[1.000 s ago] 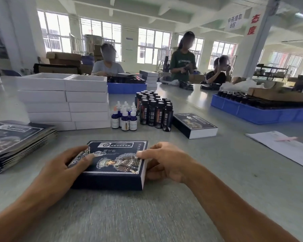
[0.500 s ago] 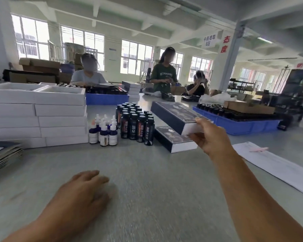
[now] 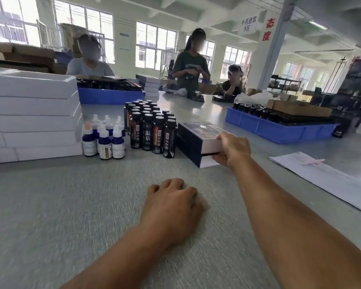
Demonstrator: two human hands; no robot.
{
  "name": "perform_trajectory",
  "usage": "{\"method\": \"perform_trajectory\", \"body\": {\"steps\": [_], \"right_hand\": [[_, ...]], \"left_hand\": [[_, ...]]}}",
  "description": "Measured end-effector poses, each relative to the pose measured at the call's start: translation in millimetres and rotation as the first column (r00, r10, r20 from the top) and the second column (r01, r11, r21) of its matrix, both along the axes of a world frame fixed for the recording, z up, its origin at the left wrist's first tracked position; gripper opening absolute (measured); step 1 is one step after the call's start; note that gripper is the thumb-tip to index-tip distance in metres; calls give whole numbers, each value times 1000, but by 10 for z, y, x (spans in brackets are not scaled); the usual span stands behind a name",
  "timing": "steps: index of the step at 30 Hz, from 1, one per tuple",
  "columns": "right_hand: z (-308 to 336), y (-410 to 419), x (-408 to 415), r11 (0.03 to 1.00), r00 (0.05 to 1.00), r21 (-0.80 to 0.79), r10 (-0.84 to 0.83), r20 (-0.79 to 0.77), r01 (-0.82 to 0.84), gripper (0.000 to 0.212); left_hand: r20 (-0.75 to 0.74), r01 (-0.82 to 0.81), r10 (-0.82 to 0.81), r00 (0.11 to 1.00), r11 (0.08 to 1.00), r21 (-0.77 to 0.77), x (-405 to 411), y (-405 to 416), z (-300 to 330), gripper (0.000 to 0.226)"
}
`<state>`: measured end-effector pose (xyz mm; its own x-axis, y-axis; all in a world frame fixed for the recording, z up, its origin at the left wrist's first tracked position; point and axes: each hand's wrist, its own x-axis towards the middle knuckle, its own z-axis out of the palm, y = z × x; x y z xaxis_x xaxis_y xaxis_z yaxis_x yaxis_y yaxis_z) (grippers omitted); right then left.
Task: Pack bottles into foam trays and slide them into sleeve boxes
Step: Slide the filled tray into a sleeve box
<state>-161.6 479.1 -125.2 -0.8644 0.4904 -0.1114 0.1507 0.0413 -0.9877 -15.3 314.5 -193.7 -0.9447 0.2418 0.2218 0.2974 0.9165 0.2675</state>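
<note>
Right hand [image 3: 231, 150]: fingers clamped on the end of the upper sleeve box [image 3: 198, 135], stacked on another box [image 3: 193, 156].
Left hand [image 3: 172, 207]: loosely curled, palm down on bench [image 3: 61, 205].
Dark bottles [image 3: 149, 127]: upright, just left of the boxes.

Two hands: left hand [image 3: 171, 207], right hand [image 3: 231, 150]. Two dark boxes [image 3: 196, 140], stacked. Roughly seven small blue dropper bottles [image 3: 104, 140]. Cluster of tall black bottles [image 3: 148, 126], about twenty, exact count unclear. Two blue bins [image 3: 279, 128]. Three other people [image 3: 191, 65]. White boxes [image 3: 33, 113], five layers showing.
</note>
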Motion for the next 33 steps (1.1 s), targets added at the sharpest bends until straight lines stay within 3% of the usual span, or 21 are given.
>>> {"method": "perform_trajectory", "body": {"steps": [12, 18, 21, 23, 26, 28, 30, 33], "right_hand": [[-113, 58, -4, 996, 996, 46, 79, 38, -80, 22], [-203, 83, 202, 992, 989, -21, 127, 72, -126, 54], [-224, -18, 472, 983, 988, 90, 155, 24, -157, 63], [-208, -176, 703, 923, 944, 197, 322, 70, -329, 60], [-212, -444, 1002, 733, 774, 258, 622, 119, -629, 53], [-227, -583, 1119, 651, 706, 316, 702, 97, -690, 48], [-255, -699, 1177, 622, 662, 272, 745, 82, -734, 45], [-312, -849, 1203, 533, 587, 290, 797, 142, -795, 41]], "left_hand": [[-45, 7, -4, 999, 999, 45, 8, -14, -45, 49], [-71, 9, -3, 997, 995, 97, 27, -22, -46, 43], [-120, -4, 28, 992, 980, 198, 51, -54, -27, 31], [-122, -19, 48, 991, 973, 232, 95, -77, -7, 27], [-116, -5, 23, 993, 989, 150, 190, -138, 32, 28], [-108, 10, -2, 994, 997, 73, 284, -244, 62, 32], [-93, 4, -4, 996, 1000, -1, 421, -436, 73, 37], [-66, -46, 41, 997, 996, -79, 706, -867, 48, 41]]}}
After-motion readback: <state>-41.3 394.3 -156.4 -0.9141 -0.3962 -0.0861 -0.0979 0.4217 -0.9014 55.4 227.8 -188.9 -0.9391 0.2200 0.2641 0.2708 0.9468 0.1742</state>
